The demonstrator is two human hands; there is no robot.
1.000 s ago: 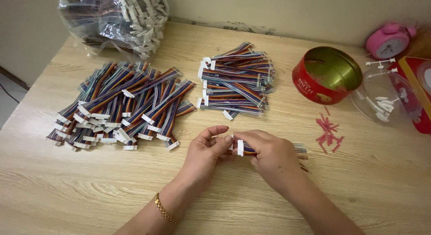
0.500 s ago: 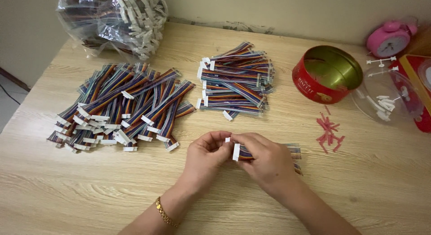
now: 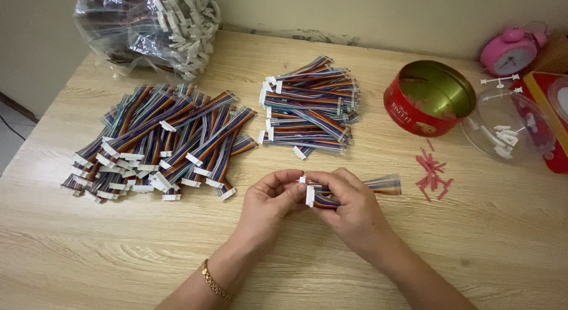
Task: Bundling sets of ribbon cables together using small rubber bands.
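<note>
My right hand (image 3: 349,212) grips a short rainbow ribbon cable (image 3: 384,184) with a white connector at its near end; the cable's far end sticks out to the right of the hand. My left hand (image 3: 269,203) pinches that white connector end with thumb and forefinger. Both hands meet low at the centre of the wooden table (image 3: 118,257). A gold bracelet is on my left wrist.
A loose heap of rainbow cables (image 3: 160,141) lies at the left, a tidier stack (image 3: 310,105) at centre back. A plastic bag of cables (image 3: 151,29) sits back left. At the right are a red round tin (image 3: 429,97), a clear lid (image 3: 509,129), small red bits (image 3: 432,171) and a pink alarm clock (image 3: 512,49).
My hands have shifted slightly left with the cable; the fingers have worked around the white connector. The piles have stayed put.
</note>
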